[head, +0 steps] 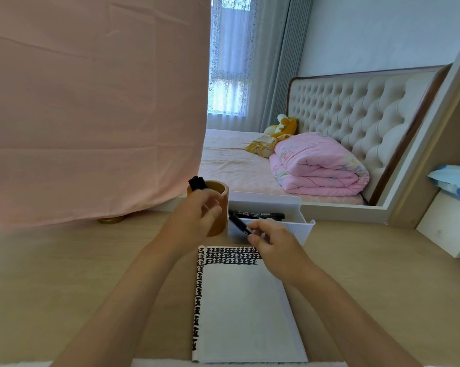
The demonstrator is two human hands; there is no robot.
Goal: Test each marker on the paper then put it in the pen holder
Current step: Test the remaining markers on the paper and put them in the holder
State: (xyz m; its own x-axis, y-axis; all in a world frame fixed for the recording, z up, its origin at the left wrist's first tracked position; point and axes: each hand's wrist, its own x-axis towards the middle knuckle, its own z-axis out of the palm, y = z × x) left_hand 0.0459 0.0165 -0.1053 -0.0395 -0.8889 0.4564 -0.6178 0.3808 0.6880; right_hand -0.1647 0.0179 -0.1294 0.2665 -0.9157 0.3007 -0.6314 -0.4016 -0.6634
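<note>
Head view, looking forward-down, close over desk [356, 260].

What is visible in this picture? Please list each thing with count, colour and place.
table: one, light wood, foreground
paper: one, white with black marks along top and left, table centre
pen holder: one, orange-brown, behind the paper
markers in holder: count unclear, black, sticking out at its left rim
box: one, white, right of the pen holder
markers in box: at least two, black, lying flat
held marker: one, black, over the box front
cloth: one, pink, hanging at left
quilt: one, pink, folded on the bed
plush toy: one, yellow, behind the quilt
left hand: one, in front of the pen holder, hold unclear
right hand: one, pinches the held marker
</note>
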